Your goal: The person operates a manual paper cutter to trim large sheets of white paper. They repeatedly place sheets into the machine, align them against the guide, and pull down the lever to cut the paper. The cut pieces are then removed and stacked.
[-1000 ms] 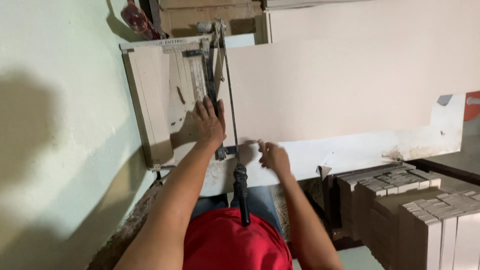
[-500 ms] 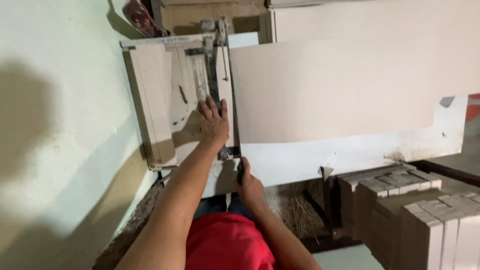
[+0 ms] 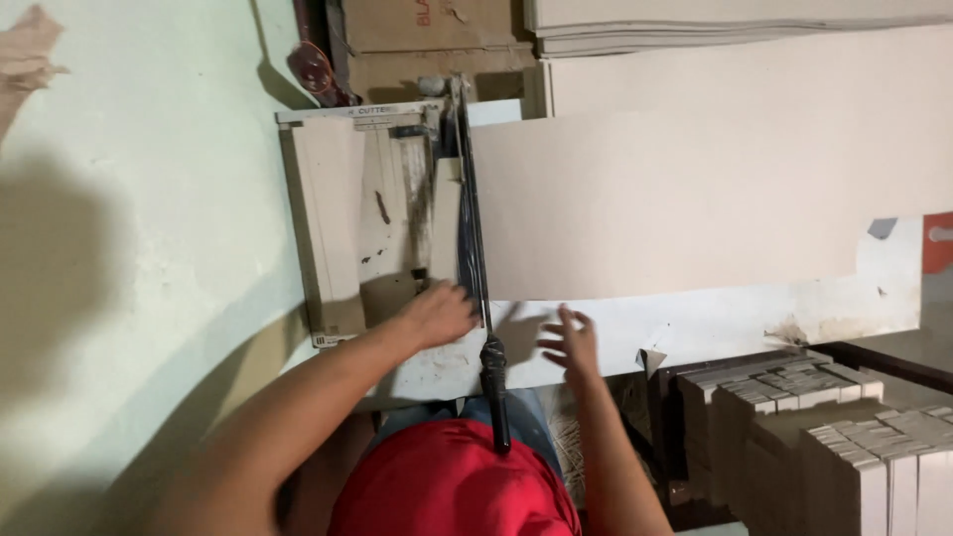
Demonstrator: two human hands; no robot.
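The left hand (image 3: 437,314) is laid flat on the near edge of the paper cutter (image 3: 369,213), beside its lowered blade arm (image 3: 473,248). The right hand (image 3: 570,342) is held open, near the black handle (image 3: 495,382), below the large cardboard sheet (image 3: 675,199).

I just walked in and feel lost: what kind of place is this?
Probably a small cardboard-cutting workshop: a worn lever-arm paper cutter, a large beige cardboard sheet under its blade, and stacks of cut beige card pieces.

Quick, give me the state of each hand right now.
Left hand: resting near the front edge of the paper cutter, holding nothing visible.
Right hand: open, fingers spread, empty, beside the cutter handle.
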